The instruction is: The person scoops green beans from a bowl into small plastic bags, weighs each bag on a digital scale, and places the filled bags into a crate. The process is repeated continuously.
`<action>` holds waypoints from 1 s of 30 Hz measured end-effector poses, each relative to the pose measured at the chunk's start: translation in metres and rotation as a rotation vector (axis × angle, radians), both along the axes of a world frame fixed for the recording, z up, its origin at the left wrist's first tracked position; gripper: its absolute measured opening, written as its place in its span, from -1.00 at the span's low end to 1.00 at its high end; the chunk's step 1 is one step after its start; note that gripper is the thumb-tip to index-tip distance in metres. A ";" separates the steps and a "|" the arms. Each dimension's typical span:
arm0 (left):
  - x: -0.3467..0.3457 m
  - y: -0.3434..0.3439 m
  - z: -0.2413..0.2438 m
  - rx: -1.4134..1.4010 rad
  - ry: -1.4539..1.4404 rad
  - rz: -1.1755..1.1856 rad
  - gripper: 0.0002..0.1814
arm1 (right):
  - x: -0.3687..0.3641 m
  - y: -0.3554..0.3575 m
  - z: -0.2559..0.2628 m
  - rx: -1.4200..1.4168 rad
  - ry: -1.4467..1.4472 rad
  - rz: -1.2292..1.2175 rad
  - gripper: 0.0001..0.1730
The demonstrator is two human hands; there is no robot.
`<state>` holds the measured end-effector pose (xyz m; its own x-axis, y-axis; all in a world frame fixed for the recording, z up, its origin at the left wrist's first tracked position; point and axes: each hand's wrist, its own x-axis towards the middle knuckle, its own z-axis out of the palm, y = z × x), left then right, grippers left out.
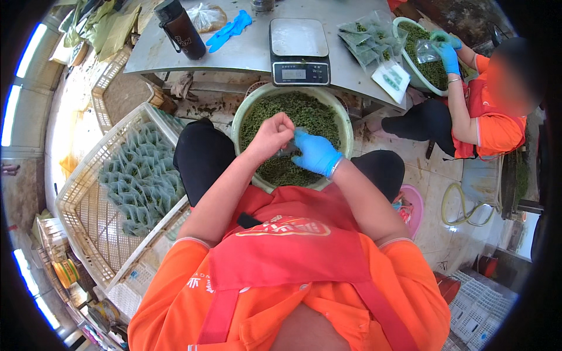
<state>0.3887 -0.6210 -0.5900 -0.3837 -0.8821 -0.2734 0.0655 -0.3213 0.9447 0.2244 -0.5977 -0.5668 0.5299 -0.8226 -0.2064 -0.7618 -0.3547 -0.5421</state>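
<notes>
A large pale green tub [237, 127] full of small green peppercorn-like berries [303, 105] stands between my knees. Over it, my bare left hand [275, 135] pinches the edge of a small see-through plastic bag [286, 150]. My right hand [318, 152], in a blue glove, grips the same bag from the other side, its fingertips close to the left ones. Much of the bag is hidden by the hands, so its contents cannot be told.
A digital scale [300, 48] sits on the metal table [237, 59] ahead, near a dark bottle [180, 30], blue gloves [229, 30] and filled bags [366, 39]. Left, a plastic crate [88, 210] holds many filled bags [140, 180]. At right, a co-worker [474, 101] bags berries over another tub [406, 66].
</notes>
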 end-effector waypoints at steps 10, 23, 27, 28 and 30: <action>0.028 0.027 -0.007 -0.792 -0.810 -0.060 -0.19 | 0.014 0.008 -0.020 -0.099 -0.266 -0.302 -0.78; 0.022 0.016 -0.014 -0.415 -0.539 -0.247 -0.24 | -0.005 0.005 -0.036 -0.174 -0.361 -0.057 -0.77; 0.034 -0.011 -0.034 -0.302 -0.327 0.068 -0.30 | -0.022 -0.045 0.047 -0.037 -0.534 -0.427 -0.74; 0.039 -0.019 -0.048 -0.094 -0.250 0.139 -0.46 | -0.021 -0.057 0.066 -0.117 -0.477 -0.495 -0.72; 0.036 -0.026 -0.077 -0.255 -0.587 0.167 -0.70 | -0.024 -0.095 0.076 -0.553 -0.305 -0.529 -0.68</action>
